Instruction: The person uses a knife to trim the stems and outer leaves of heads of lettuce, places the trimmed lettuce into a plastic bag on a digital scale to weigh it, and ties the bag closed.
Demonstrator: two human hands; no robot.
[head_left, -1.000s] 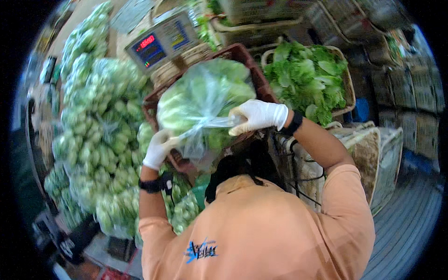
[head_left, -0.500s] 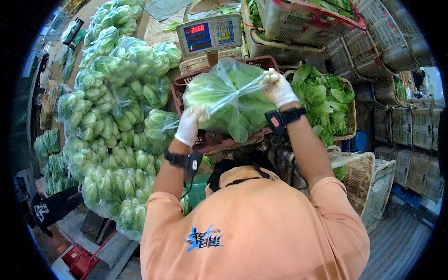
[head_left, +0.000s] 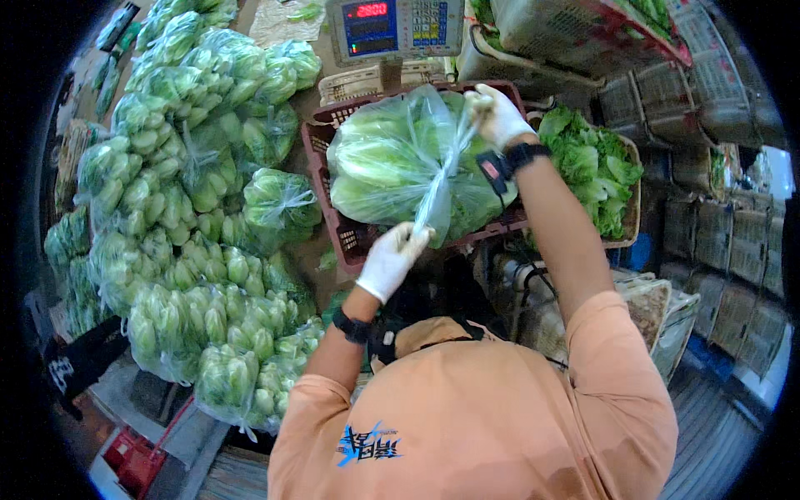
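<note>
A clear plastic bag of green leafy lettuce lies in a dark red plastic crate. My left hand, in a white glove, pinches the gathered plastic at the bag's near side. At its far right corner, my gloved right hand grips another part of the bag's plastic. Between the two hands the film is drawn into a tight twisted strand across the top. Both hands are closed, and the fingertips of the right are partly hidden by plastic.
Beyond the crate stands a scale display with lit red digits. Many bagged greens are heaped on the left. To the right is a basket of loose lettuce, with stacked pale crates farther off.
My left hand has come nearer and to the right, pulling the plastic with it. The right hand has shifted slightly, still gripping. The bag looks more tightly gathered, and the scale's digits differ.
</note>
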